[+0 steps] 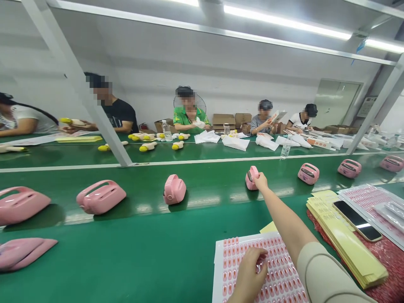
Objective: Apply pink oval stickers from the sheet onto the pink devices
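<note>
Pink handled device, standing on the glossy green strip ahead of the wearer. The right hand, on an outstretched arm, is closed on the right side of the device, by its handle. Similar pink devices stand well apart in a row to either side, turned at differing angles; a pink piece lies at lower left on the near green counter.

The left hand rests over a sheet of pink oval stickers, fingers curled; whether it pinches a sticker cannot be told. To the right, a stack of yellow sheets and a phone lie over red crinkled material, near clear packets whose contents are unclear.

Containers: a clear bottle stands upright beyond the strip; its fill is uncertain. Another bottle stands farther left, near yellow-and-white items. Cardboard boxes sit behind the far work surface, their contents hidden. Among the seated people, one in green handles something white, with white wrappers alongside.
</note>
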`<state>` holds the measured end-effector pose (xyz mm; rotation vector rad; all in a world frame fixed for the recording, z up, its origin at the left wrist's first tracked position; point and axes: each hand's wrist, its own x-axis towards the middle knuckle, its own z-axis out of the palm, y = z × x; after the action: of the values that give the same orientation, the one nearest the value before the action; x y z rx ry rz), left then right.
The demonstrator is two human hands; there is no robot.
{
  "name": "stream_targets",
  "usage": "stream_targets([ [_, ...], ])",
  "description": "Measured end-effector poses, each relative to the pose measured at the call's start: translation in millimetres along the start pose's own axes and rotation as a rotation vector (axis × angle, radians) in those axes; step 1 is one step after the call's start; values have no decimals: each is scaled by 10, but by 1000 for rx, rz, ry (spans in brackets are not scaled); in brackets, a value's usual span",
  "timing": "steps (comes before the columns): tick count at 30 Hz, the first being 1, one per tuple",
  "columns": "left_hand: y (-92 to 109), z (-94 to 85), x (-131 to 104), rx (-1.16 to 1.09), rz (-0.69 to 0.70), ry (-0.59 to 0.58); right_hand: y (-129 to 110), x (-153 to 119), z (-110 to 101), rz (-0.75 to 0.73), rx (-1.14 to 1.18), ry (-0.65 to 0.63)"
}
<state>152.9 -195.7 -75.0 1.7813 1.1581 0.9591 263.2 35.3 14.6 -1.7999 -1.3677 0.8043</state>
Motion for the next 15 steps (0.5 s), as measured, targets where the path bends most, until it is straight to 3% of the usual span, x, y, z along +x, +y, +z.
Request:
stream_targets([
  [5, -41, -39, -1, -4, 25, -20, 37, -113, -51, -82, -55, 34],
  [9, -5, -113, -32, -31, 26, -51, 182, -411, -226, -167, -111, 2],
  [12, 29, -181, -47, -18, 35, -87, 416, -714, -507, -227, -161, -7],
  [15, 7, -221, -35, 2, 48, -110, 714, -995, -936, -202, -234, 106],
])
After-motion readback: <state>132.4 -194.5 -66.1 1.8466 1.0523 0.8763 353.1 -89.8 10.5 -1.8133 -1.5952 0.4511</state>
